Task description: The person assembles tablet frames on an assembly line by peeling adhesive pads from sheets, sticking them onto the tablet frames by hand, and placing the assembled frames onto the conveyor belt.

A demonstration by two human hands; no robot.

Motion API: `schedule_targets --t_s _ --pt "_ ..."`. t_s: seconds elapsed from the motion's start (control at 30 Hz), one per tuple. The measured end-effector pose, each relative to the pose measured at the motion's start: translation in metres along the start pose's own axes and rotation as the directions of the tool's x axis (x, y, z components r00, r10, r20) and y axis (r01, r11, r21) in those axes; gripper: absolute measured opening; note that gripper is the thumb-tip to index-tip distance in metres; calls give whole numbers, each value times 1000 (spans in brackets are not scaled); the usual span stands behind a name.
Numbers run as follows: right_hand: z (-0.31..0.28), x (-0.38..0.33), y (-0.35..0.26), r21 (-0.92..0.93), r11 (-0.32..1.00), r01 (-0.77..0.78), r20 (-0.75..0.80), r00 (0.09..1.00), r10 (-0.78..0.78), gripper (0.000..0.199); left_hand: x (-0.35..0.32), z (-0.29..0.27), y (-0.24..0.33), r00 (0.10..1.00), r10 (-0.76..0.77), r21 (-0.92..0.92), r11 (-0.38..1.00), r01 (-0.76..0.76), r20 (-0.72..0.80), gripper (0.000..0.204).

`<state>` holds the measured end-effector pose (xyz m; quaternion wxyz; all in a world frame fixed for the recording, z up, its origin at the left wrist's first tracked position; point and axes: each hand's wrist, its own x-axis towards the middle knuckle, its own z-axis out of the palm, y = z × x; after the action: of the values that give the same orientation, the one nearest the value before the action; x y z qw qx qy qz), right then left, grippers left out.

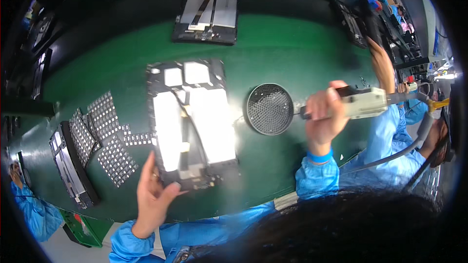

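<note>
No packages, labels, signs, screens.

An opened tablet [192,124] lies flat at the middle of the tabletop [292,48], the left hand [153,192] at its near left corner. Just right of it sits a round perforated dish [269,109]. Right again, the right hand [324,117] grips a power screwdriver [363,103] above the surface. Sheets of small parts [105,134] lie left of the tablet. A second opened tablet [207,12] rests behind, at the far edge.
</note>
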<state>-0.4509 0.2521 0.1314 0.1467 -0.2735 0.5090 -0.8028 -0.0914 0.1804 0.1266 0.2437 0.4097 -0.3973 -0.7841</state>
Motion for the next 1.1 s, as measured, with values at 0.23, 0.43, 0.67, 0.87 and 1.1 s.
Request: schedule_targets --t_s 0.23,0.43,0.67,0.87,1.1 --pt "-62 32 -42 235 963 129 -49 991 -121 15 1 14 -5 989 -66 116 992 50 136 87" --pt "-3 -14 17 165 986 28 104 994 -45 20 40 -21 45 872 428 939 132 -319 236 54" --pt "-19 -26 7 278 960 -21 186 982 -32 22 66 -50 67 823 380 899 -65 -432 423 40" --pt "-4 -37 -7 174 985 3 211 977 -40 22 80 -41 67 791 327 831 31 -555 517 28" --pt "6 -39 -2 144 989 -35 170 985 10 20 92 -18 75 801 188 792 139 -595 569 19"
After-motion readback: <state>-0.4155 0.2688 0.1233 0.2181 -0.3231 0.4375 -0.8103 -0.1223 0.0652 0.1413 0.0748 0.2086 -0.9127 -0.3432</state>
